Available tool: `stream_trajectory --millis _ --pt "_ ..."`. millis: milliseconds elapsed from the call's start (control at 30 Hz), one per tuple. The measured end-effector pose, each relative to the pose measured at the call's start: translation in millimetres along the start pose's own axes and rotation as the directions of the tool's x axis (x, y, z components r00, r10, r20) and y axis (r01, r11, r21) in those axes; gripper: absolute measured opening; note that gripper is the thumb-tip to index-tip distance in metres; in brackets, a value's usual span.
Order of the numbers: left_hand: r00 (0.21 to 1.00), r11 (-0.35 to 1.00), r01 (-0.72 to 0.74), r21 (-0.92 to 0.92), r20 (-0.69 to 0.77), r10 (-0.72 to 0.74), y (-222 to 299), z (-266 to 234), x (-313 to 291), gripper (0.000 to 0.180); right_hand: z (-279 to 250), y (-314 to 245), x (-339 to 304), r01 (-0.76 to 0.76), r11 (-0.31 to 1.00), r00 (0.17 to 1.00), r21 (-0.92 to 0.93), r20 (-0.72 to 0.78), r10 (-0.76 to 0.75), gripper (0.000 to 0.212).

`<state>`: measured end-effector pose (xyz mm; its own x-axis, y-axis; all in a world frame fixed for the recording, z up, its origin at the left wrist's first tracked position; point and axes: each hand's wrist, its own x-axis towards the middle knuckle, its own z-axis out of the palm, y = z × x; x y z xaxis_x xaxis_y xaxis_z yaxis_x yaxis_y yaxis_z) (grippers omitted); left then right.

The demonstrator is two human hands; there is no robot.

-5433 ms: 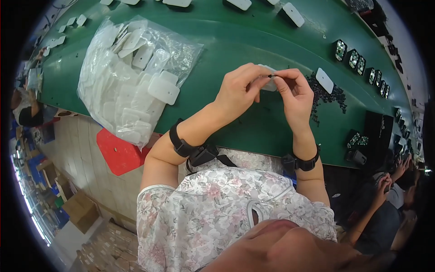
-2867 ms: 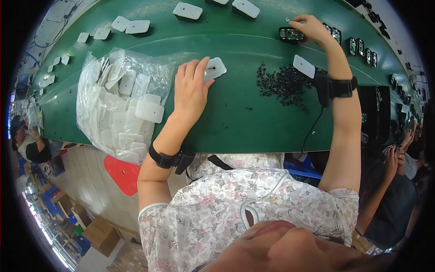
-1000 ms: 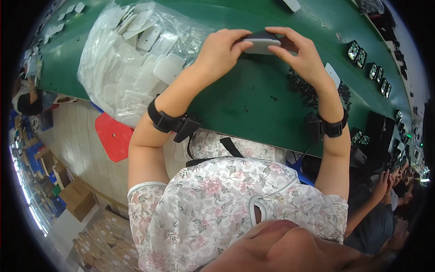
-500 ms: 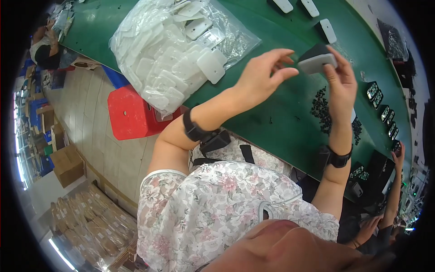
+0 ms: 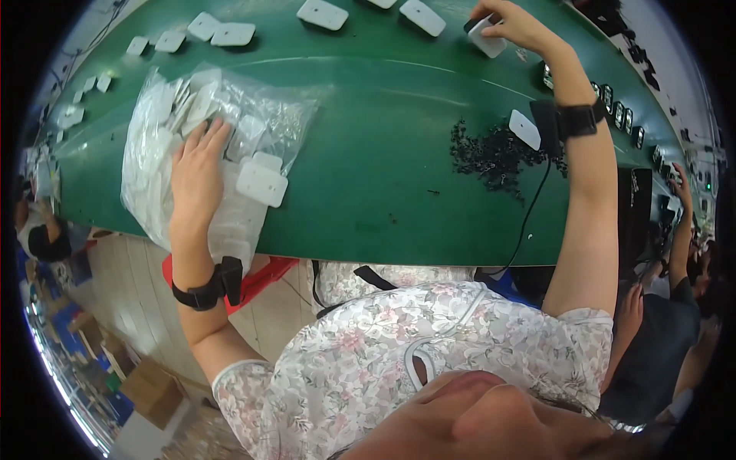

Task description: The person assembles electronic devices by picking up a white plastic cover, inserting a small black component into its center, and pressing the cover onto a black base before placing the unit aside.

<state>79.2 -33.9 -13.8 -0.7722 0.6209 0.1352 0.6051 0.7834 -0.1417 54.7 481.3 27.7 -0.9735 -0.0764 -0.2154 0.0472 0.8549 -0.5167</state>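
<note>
My left hand (image 5: 201,169) lies on the clear plastic bag (image 5: 142,165) heaped with white rounded plates, its fingers stretched out over the pile. A loose white plate (image 5: 263,181) with small holes rests at the bag's right side. Up at the far right, my right hand (image 5: 515,24) grips a black block with a white rounded face (image 5: 491,43), fingers over its top and thumb on the white face. It is at the table's far side, and whether it touches the surface I cannot tell. Another white plate (image 5: 525,129) lies by the small black parts (image 5: 494,161), which look like screws.
Similar white-faced pieces (image 5: 323,14) stand spaced along the far side of the green table (image 5: 368,176). Clear-and-black units (image 5: 618,115) line the right side. A red stool (image 5: 264,280) sits under the near edge at left. Other people's arms (image 5: 682,207) show at far right and left.
My right hand has carried the black block with the white face away to the far side. My left hand has moved left from beside that block onto the bag of plates. My view has turned.
</note>
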Motion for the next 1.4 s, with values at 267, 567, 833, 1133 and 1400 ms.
stream_trajectory --millis 267,567,833,1133,1400 --pt "0.992 0.995 0.096 -0.023 0.080 -0.093 7.8 -3.5 15.1 0.048 -3.8 69.5 25.4 -0.023 0.964 0.994 0.264 0.112 -0.008 0.039" --pt "0.996 0.996 0.086 -0.009 -0.024 -0.086 -2.0 20.5 20.0 0.040 12.9 59.3 -12.6 0.098 0.995 0.890 0.033 -0.451 -0.073 0.036" --pt "0.920 0.905 0.097 -0.415 -0.310 -0.241 -2.4 20.7 16.7 0.025 72.5 -29.5 -172.0 0.092 0.967 0.983 -0.238 -0.132 -0.126 0.032" --pt "0.894 0.394 0.044 -0.918 -0.140 -0.425 96.1 -11.1 38.9 0.022 146.6 -14.5 -184.4 0.054 0.993 0.915 -0.104 -0.394 -0.091 0.009" --pt "0.888 0.817 -0.393 -0.423 -0.405 0.218 173.5 28.2 59.8 0.028 167.5 -12.7 -173.3 -0.045 0.956 0.842 -0.290 -0.526 -0.120 0.013"
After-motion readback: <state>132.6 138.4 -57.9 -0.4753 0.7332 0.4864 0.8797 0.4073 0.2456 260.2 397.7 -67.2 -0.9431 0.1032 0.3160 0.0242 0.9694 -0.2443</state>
